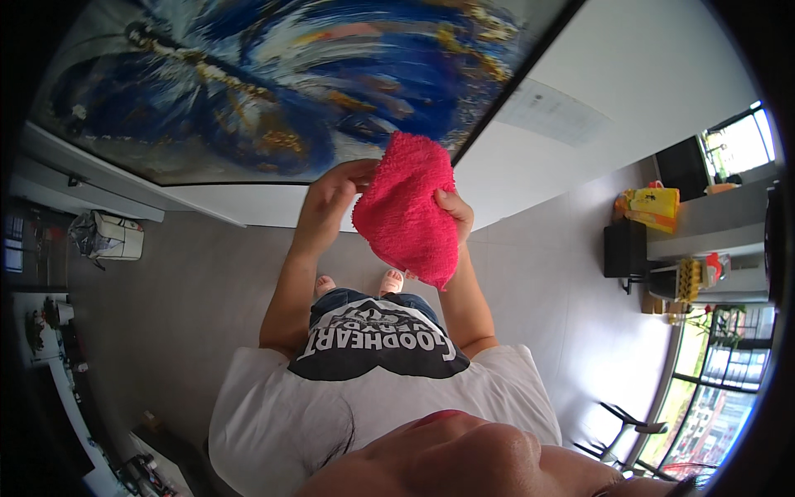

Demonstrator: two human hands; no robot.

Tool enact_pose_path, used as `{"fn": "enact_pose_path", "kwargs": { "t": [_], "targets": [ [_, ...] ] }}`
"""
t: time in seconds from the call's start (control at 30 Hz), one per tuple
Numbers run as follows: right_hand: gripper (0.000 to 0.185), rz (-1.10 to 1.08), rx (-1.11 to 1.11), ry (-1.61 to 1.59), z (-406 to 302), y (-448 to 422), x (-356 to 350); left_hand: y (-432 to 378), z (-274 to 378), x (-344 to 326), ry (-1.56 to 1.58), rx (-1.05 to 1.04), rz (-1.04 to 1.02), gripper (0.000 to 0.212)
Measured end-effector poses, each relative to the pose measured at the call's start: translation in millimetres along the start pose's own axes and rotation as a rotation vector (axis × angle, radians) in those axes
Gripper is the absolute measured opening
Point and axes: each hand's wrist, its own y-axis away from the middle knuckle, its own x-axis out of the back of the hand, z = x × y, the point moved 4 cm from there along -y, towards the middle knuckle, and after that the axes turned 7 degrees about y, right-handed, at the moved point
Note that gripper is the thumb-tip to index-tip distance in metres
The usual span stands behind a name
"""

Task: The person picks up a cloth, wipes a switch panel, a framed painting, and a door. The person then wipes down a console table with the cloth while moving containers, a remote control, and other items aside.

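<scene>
A pink terry cloth [410, 208] hangs folded between my hands, in front of the lower edge of a framed butterfly painting [279, 81]. My right hand [458, 214] grips the cloth at its right side, thumb on top. At the cloth's left edge is my left hand [332, 199], its fingers curled and partly hidden behind the cloth; whether they pinch it cannot be told. The painting, in blue, white and gold with a thin black frame, is on the white wall [534, 149].
Grey floor tiles [205, 279] surround my feet. A light bag [118, 236] stands at the left. On the right are a black box [624, 248], a yellow bag [649, 208] and a chair [621, 435] near the windows. A dark-topped cabinet [174, 453] is at lower left.
</scene>
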Motion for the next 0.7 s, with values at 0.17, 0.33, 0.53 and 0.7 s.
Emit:
{"fn": "enact_pose_path", "kwargs": {
  "t": [0.17,0.33,0.53,0.7],
  "targets": [
    [0.059,0.069,0.016,0.206,52.4,-18.2,-19.3,6.1,40.2,22.2,-0.093,0.016,0.045,0.041],
    [0.043,0.162,0.023,0.414,99.0,-37.7,-32.5,18.8,67.5,80.5,-0.039,-0.120,0.148,0.021],
    [0.029,0.312,0.560,1.270,132.0,-51.8,-38.8,30.4,123.8,113.7,-0.670,-0.506,0.163,0.011],
    [0.066,0.126,0.908,1.644,174.8,-39.5,-56.3,34.5,94.4,138.5,-0.367,-0.242,0.030,0.015]
  ]
}}
